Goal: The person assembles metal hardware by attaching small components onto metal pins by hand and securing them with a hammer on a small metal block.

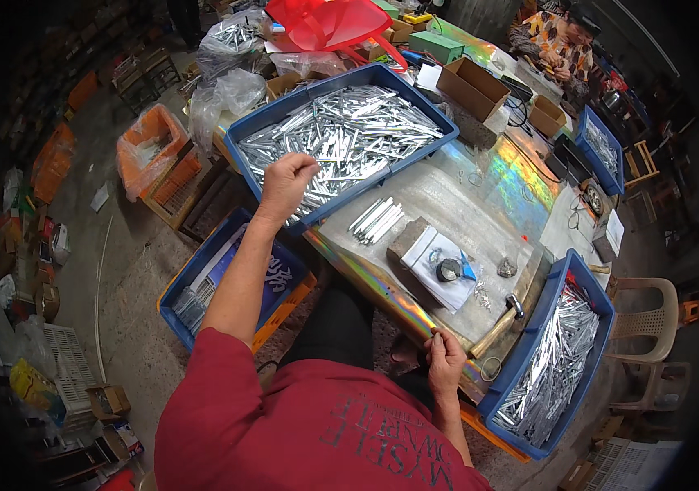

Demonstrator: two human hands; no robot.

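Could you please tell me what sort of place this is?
Probably a small metal-parts workshop: blue trays heaped with silvery strips, and a hammer on the worktable.

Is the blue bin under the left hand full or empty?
Well filled: loose silvery metal strips lie heaped across the blue bin, hiding its floor.

Beneath your left fingers (307, 169), a tray (378, 177) is holding loose rods (341, 131); right of them, a row of rods (376, 221) is lying on the table (448, 192). Beyond your right fingers (435, 337), papers (446, 245) are resting on a block (405, 236); rightward, a hammer (494, 332) is lying, then another tray (603, 308).
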